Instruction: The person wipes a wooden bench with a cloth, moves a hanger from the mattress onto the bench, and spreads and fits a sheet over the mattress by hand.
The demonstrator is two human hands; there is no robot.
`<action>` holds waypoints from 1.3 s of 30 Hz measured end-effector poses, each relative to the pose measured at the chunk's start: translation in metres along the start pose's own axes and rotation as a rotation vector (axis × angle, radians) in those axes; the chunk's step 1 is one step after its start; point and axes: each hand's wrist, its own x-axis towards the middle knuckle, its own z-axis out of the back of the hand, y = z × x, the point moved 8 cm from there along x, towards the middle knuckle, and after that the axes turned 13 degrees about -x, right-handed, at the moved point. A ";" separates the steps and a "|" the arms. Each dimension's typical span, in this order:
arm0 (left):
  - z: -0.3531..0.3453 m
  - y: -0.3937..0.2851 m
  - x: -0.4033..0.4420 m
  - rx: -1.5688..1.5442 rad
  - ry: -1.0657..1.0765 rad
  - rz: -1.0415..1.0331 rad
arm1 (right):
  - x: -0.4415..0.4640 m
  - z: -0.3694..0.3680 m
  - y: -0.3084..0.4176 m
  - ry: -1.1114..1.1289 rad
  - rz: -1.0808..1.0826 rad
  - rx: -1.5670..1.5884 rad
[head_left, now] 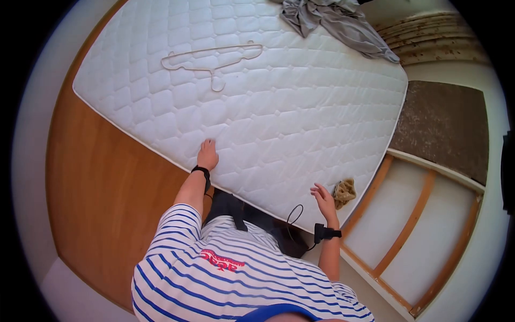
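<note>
My left hand (207, 154) rests at the near edge of the white quilted mattress (257, 112), its fingers pointing away from me and nothing seen in them. On the right, my right hand (324, 199) is raised over the mattress with its fingers apart and holds nothing. Just beside it lies a crumpled tan cloth (344, 192). A pale wire hanger (213, 64) lies farther back on the mattress, its hook towards me. Grey crumpled fabric (343, 27) lies at the mattress's far right corner.
Right of the mattress stands a white frame with wooden slats (406, 222), and behind it a dark brown panel (442, 126). Patterned folded fabric (434, 37) is at the back right. Wooden flooring (107, 188) runs along the left. A black cable hangs near my right wrist.
</note>
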 end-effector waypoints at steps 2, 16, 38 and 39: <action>0.026 -0.004 0.043 0.110 -0.174 -0.151 | 0.042 -0.021 0.049 -0.006 0.248 -0.188; 0.122 0.024 0.225 0.252 -0.317 -0.322 | 0.349 -0.215 0.315 -0.357 0.919 -0.647; 0.141 0.030 0.269 0.179 -0.463 0.047 | 0.127 -0.075 -0.024 0.757 -0.090 -1.024; 0.144 0.020 0.271 0.207 -0.592 0.001 | 0.169 -0.061 -0.008 0.598 0.046 -1.002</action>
